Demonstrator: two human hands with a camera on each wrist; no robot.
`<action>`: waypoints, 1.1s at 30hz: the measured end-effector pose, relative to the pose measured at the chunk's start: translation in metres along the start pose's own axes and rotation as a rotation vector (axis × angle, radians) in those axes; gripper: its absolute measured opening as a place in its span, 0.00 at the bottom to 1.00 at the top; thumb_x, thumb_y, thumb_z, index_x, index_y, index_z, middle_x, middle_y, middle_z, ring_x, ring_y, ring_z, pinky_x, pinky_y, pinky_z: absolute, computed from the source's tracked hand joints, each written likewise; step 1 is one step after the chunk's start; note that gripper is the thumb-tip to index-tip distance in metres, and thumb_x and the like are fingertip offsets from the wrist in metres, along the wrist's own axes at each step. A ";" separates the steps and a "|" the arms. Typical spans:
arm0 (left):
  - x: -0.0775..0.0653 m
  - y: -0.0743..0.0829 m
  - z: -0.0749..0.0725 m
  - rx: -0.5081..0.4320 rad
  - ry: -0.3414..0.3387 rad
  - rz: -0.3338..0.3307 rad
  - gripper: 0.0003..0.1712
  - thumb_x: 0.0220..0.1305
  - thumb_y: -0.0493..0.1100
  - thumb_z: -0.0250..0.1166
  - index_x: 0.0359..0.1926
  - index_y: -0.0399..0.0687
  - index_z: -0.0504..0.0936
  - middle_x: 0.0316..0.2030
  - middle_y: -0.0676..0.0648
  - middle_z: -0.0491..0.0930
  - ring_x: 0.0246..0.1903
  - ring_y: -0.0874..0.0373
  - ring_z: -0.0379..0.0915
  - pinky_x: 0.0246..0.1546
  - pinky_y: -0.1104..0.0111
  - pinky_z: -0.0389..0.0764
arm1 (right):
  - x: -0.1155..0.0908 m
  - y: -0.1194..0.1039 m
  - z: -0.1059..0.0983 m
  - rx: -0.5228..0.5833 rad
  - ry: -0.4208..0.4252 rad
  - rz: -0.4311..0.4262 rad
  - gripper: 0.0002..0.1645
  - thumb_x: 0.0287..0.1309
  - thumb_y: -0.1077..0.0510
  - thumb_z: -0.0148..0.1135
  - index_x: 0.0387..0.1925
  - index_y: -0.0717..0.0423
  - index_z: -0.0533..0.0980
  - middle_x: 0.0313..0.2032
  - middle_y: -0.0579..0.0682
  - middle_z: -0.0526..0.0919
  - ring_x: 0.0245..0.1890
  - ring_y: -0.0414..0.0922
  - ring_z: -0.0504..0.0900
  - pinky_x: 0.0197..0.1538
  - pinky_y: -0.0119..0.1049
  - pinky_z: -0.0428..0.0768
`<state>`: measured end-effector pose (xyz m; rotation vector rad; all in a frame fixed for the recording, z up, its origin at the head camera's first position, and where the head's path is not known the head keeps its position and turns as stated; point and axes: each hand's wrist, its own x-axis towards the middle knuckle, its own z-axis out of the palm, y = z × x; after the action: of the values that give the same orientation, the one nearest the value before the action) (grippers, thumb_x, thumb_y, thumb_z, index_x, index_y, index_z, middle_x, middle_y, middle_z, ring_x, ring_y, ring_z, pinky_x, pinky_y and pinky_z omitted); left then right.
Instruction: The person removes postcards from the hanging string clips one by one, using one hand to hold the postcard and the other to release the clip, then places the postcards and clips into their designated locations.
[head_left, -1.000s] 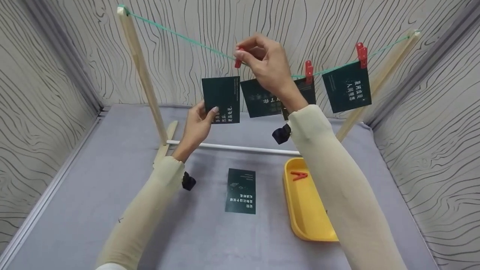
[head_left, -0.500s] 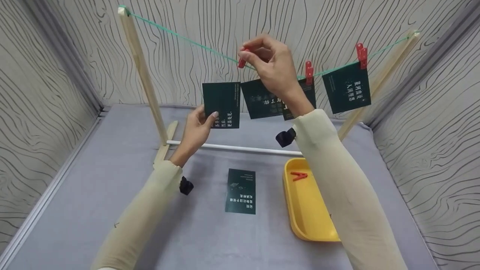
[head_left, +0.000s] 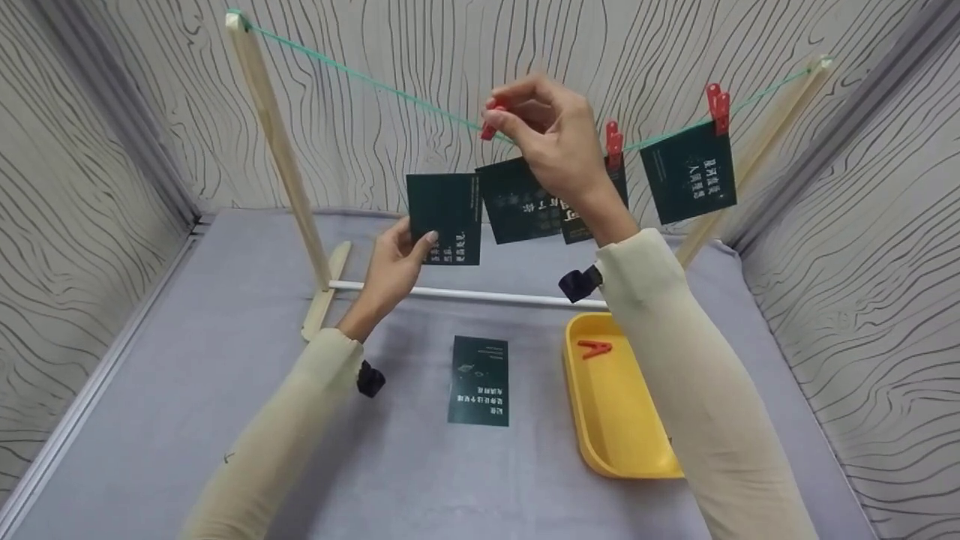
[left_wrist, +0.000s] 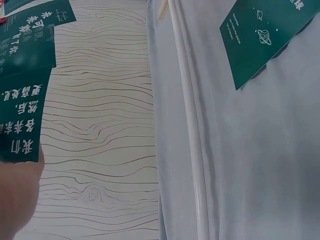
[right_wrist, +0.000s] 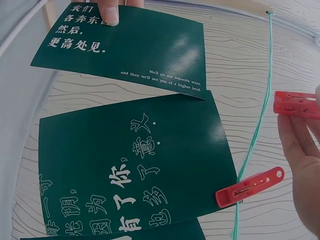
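My left hand pinches a dark green printed card by its lower edge, thumb on the front, below the green cord. Above and to its right, my right hand pinches a red clothespin near the cord. In the right wrist view this clothespin stands to one side of the cord. Another clothespin clips a hanging card to the line, and the held card overlaps that card's edge. My right hand hides part of the hung cards in the head view.
Another card hangs at the right under a red clothespin. Wooden posts carry the cord, with a white rod low between them. One card lies on the cloth beside a yellow tray holding a red clothespin.
The right hand has shifted slightly right and down with its clothespin, which has tilted. The left hand has lowered its card a little below the cord.
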<state>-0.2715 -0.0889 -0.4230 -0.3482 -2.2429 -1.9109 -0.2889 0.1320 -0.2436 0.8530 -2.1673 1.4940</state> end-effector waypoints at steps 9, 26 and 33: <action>-0.002 0.002 0.002 -0.019 -0.028 0.007 0.23 0.78 0.41 0.62 0.69 0.42 0.77 0.60 0.41 0.85 0.60 0.50 0.84 0.62 0.59 0.85 | -0.008 0.000 -0.003 0.008 0.005 -0.007 0.13 0.69 0.61 0.68 0.52 0.61 0.82 0.48 0.52 0.89 0.53 0.42 0.89 0.63 0.37 0.85; -0.009 -0.002 0.004 -0.036 -0.039 -0.018 0.20 0.78 0.41 0.62 0.67 0.44 0.79 0.58 0.42 0.87 0.57 0.52 0.86 0.58 0.61 0.87 | -0.026 0.006 -0.003 0.044 0.009 0.012 0.14 0.68 0.61 0.69 0.53 0.59 0.82 0.47 0.50 0.88 0.52 0.43 0.89 0.63 0.37 0.85; -0.015 -0.005 0.002 -0.015 -0.028 -0.022 0.20 0.78 0.41 0.61 0.67 0.45 0.79 0.59 0.44 0.86 0.57 0.53 0.85 0.58 0.62 0.86 | -0.032 0.008 -0.002 0.065 0.017 0.010 0.15 0.66 0.62 0.71 0.52 0.61 0.82 0.47 0.50 0.88 0.51 0.44 0.90 0.61 0.37 0.86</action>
<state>-0.2587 -0.0884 -0.4323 -0.3563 -2.2609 -1.9463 -0.2700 0.1443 -0.2683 0.8481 -2.1243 1.5788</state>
